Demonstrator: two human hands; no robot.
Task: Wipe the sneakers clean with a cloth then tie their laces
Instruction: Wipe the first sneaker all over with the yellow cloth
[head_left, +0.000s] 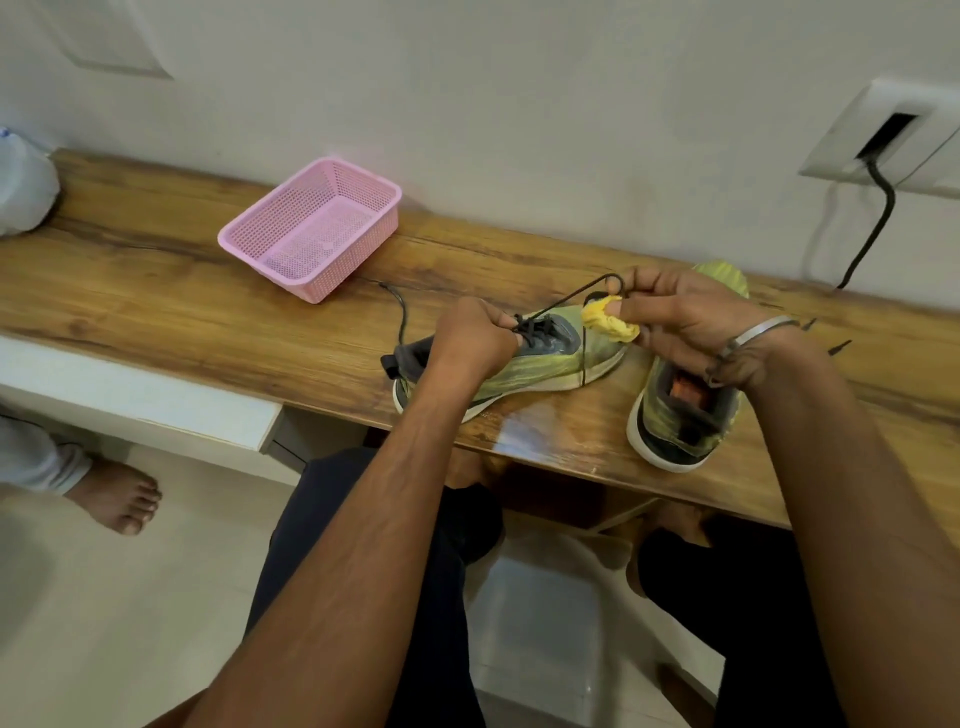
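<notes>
Two green-and-grey sneakers stand on the wooden table (156, 270). The left sneaker (550, 358) lies sideways across the table, toe to the right. My left hand (475, 338) pinches its black lace (566, 299) at the eyelets. My right hand (685, 317) pinches the other end of that lace, pulled taut, and also holds a bunched yellow cloth (608, 317) against its fingers. The right sneaker (680, 421) points away from me, partly hidden under my right wrist.
A pink plastic basket (311, 228) sits at the back left of the table. A loose black lace end (400, 312) trails between basket and shoe. A wall socket with a black cable (878, 218) is at the right. Another person's bare foot (117, 499) stands on the floor at the left.
</notes>
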